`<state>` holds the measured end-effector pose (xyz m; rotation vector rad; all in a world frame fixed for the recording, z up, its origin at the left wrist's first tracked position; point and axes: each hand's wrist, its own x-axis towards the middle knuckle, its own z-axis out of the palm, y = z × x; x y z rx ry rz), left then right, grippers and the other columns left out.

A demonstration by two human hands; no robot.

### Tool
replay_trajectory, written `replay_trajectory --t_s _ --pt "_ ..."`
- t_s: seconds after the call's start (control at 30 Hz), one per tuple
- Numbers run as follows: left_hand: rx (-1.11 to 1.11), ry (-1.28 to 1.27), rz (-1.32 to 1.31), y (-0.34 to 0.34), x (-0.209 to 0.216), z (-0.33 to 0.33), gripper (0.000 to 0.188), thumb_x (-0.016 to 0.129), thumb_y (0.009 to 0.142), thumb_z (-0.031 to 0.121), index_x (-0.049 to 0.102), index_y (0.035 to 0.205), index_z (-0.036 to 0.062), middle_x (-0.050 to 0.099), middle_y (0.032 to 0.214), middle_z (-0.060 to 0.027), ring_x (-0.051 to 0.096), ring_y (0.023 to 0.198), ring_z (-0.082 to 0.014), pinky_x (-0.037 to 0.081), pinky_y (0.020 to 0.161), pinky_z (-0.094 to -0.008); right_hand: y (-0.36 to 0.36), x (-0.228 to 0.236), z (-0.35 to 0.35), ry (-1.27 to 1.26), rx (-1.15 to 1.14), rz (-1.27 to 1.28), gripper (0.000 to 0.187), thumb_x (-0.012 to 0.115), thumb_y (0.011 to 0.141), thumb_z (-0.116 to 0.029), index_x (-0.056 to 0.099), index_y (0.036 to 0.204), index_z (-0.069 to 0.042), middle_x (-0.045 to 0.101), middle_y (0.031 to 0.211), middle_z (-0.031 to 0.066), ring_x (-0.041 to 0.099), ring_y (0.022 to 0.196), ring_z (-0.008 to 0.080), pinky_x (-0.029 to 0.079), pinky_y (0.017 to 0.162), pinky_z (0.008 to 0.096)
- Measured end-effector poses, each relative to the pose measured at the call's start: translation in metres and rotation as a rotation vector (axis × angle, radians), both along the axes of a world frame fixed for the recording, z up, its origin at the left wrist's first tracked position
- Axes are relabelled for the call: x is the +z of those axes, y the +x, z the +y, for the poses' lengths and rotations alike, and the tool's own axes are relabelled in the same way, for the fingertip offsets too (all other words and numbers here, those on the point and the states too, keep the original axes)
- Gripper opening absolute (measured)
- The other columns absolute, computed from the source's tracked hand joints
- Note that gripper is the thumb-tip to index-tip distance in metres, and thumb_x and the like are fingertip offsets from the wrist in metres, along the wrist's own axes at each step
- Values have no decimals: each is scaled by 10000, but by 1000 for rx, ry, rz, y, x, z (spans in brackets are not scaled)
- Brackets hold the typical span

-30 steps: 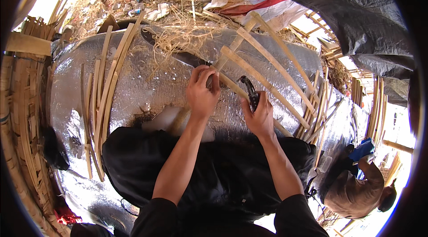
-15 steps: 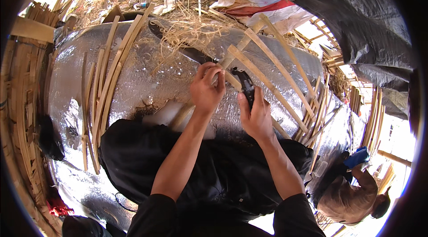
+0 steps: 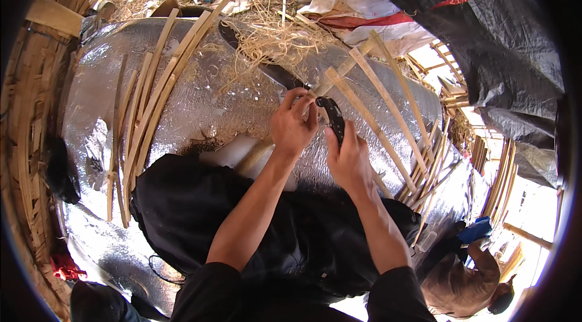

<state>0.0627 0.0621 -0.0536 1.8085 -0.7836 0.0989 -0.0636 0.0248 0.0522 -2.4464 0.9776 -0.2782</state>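
Observation:
My left hand (image 3: 294, 121) is closed, fingertips pinching what looks like the end of a bamboo strip (image 3: 322, 113). My right hand (image 3: 351, 161) grips a black-handled tool (image 3: 333, 121) with a curved head. Its head is against or just beside the strip near my left fingertips; its exact kind is hard to make out. A long dark machete-like blade (image 3: 276, 73) lies just beyond my left hand, its far part under pale curled shavings (image 3: 273, 43). Another bamboo piece (image 3: 339, 73) slants away beyond my hands, and a short length (image 3: 257, 155) shows by my left forearm.
Silvery foil sheeting (image 3: 200, 104) covers the surface before me. Bamboo strips lie at left (image 3: 160, 89) and right (image 3: 370, 110). A white sack (image 3: 351, 4) and black tarp (image 3: 485, 49) are at far right. Another person (image 3: 464, 282) bends low at the right.
My view has shifted slightly. My left hand and the tool's head have come closer together, and less of the strip shows between them. Both hands keep their grip.

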Motion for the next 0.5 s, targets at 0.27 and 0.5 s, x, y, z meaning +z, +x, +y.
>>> replay_trajectory --t_s 0.27,0.5 --pt "-15 1 17 -2 -1 5 74 803 891 159 738 926 155 722 1085 5 743 690 -247 581 578 -376 5 -7 -7 -15 17 85 308 628 1063 -211 482 1150 46 660 714 272 714 695 491 539 523 514" --pt "-29 -6 38 -4 1 2 83 811 888 153 736 924 154 725 1064 -5 737 673 -252 584 583 -380 -7 -11 -1 -95 -73 -146 328 623 1065 -242 492 1156 44 675 733 273 712 691 495 538 520 529"
